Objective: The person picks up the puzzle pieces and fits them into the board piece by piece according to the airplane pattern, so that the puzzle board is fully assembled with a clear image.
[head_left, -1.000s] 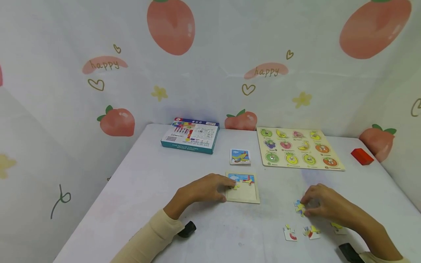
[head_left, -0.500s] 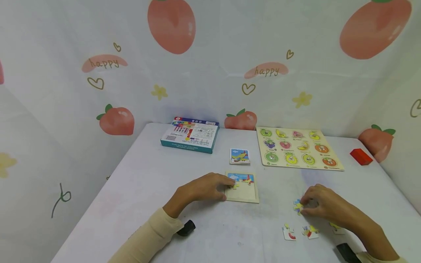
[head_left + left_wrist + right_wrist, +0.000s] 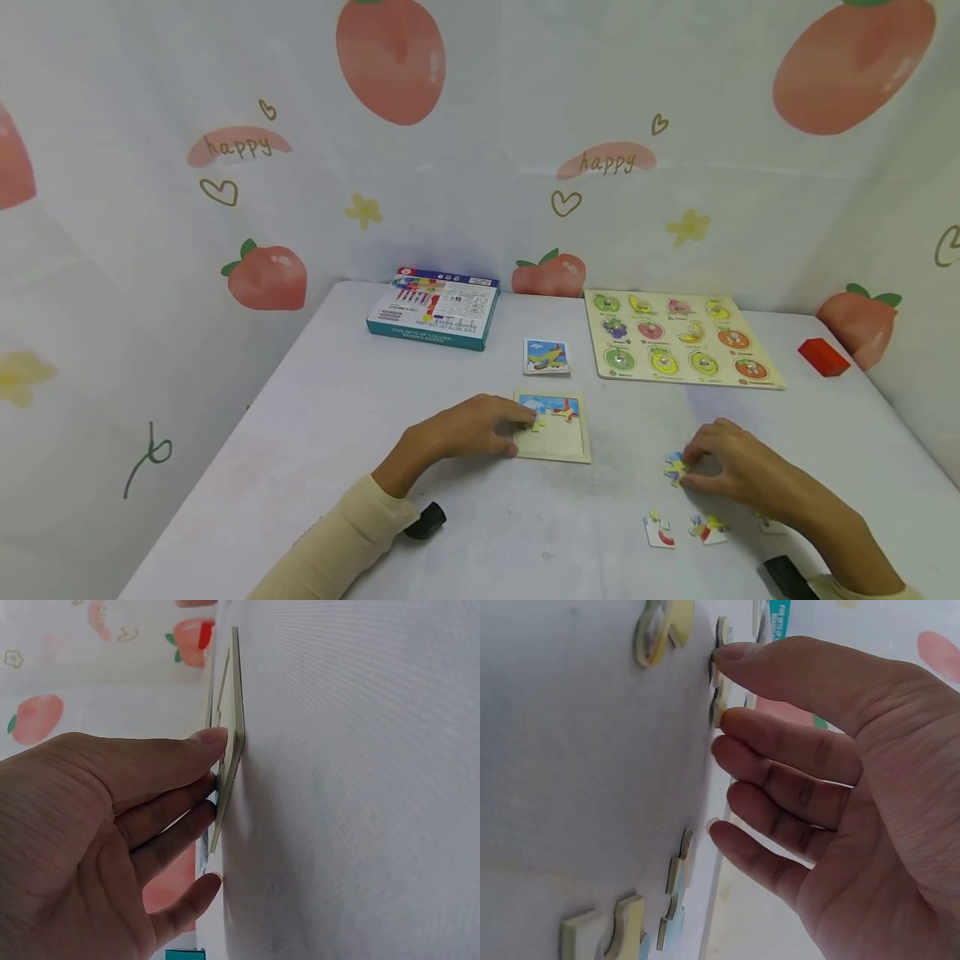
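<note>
In the head view a square wooden puzzle tray (image 3: 555, 446) lies mid-table, a few airplane picture pieces fitted along its top. My left hand (image 3: 472, 427) rests on its left side, one finger reaching over the picture. The left wrist view shows that thumb at the tray's edge (image 3: 238, 697), the other fingers fairly straight. To the right, my right hand (image 3: 738, 467) pinches a blue and yellow puzzle piece (image 3: 672, 469) between thumb and finger, low over the cloth; whether it touches is unclear. Loose puzzle pieces (image 3: 659, 530) lie nearer, one partly behind the right forearm.
A picture card (image 3: 547, 357) lies behind the tray. Farther back are a flat teal-edged box (image 3: 427, 337) on the left and a fruit puzzle board (image 3: 675, 375) on the right. A red block (image 3: 823, 357) sits near the table's right edge.
My right hand has shifted slightly left with the puzzle piece. The left hand and the tray look unmoved.
</note>
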`<state>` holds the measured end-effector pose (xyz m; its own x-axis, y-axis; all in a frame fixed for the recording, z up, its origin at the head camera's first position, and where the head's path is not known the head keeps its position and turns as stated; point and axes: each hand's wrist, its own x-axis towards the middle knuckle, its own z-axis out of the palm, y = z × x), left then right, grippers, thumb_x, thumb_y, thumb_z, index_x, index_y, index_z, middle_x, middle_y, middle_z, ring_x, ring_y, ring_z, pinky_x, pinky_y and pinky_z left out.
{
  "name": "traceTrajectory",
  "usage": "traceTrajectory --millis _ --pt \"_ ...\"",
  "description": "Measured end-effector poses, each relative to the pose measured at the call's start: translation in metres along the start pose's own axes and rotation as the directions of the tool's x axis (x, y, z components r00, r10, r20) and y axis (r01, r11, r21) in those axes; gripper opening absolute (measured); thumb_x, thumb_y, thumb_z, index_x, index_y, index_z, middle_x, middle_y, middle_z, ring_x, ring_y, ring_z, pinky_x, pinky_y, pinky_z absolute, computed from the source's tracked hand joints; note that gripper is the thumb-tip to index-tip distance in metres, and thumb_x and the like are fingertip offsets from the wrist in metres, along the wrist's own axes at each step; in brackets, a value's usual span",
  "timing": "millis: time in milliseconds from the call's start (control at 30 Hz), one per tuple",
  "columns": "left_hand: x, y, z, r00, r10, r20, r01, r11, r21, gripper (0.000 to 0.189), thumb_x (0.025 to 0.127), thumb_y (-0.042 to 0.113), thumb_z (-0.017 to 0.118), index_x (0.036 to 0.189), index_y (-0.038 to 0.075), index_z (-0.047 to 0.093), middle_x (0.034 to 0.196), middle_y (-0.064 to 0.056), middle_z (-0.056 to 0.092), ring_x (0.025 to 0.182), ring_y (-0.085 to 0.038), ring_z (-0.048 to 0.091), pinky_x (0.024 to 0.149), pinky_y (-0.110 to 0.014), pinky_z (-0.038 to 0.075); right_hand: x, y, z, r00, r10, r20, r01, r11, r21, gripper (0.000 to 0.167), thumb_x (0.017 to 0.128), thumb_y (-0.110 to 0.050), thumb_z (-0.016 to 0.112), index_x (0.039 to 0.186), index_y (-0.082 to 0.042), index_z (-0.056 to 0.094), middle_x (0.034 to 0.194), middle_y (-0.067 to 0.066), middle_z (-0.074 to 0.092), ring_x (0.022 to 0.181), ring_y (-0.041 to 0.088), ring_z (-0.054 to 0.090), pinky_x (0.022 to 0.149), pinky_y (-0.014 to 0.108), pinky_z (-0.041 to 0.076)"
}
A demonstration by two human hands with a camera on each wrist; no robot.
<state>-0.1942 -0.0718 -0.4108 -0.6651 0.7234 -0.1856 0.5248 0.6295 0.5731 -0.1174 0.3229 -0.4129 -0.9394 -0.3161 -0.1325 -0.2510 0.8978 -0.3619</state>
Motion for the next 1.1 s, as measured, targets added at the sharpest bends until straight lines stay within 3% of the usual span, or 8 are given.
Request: traceTrajectory --millis 267,500,733,1100 --pt "0.002 -0.002 0.002 1.000 -0.011 0.006 0.012 1.000 -0.003 0.054 0.098 0.018 0.078 0.150 0.019 0.063 0.153 0.007 0.060 0.150 -0.015 0.047 0.123 -0.040 0.037 0.000 -0.007 -0.002 0.999 -0.036 -0.032 0.037 0.999 0.014 0.022 0.084 -0.035 0.089 0.099 -0.021 0.079 0.105 -0.009 0.069 0.107 0.023 0.059 0.096 0.054 0.058" --pt "0.001 -0.003 0.001 1.000 -0.011 0.004 0.011 1.000 -0.007 0.054 0.098 0.019 0.077 0.151 0.019 0.062 0.153 0.007 0.060 0.149 -0.015 0.047 0.123 -0.040 0.038 0.009 -0.020 -0.004 0.984 -0.133 -0.122 0.128 0.991 -0.048 0.020 0.085 -0.037 0.090 0.098 -0.028 0.077 0.106 -0.014 0.067 0.108 0.018 0.059 0.093 0.045 0.059" --pt "0.000 -0.002 0.001 1.000 -0.005 -0.003 0.005 1.000 -0.010 0.053 0.099 0.018 0.077 0.150 0.018 0.063 0.153 0.006 0.060 0.150 -0.016 0.047 0.123 -0.041 0.037 0.029 -0.035 -0.006 0.963 -0.226 -0.144 0.221 0.974 -0.050 0.016 0.088 -0.035 0.088 0.098 -0.027 0.078 0.104 -0.017 0.066 0.103 0.012 0.057 0.089 0.038 0.056" --pt "-0.001 0.001 0.000 1.000 -0.010 -0.009 0.009 1.000 -0.010 0.052 0.099 0.018 0.077 0.149 0.016 0.064 0.152 0.006 0.061 0.149 -0.016 0.048 0.123 -0.040 0.037 0.066 -0.054 -0.003 0.931 -0.331 -0.154 0.332 0.943 -0.018 0.011 0.090 -0.026 0.085 0.097 -0.021 0.078 0.102 -0.014 0.067 0.103 0.012 0.057 0.088 0.037 0.054"
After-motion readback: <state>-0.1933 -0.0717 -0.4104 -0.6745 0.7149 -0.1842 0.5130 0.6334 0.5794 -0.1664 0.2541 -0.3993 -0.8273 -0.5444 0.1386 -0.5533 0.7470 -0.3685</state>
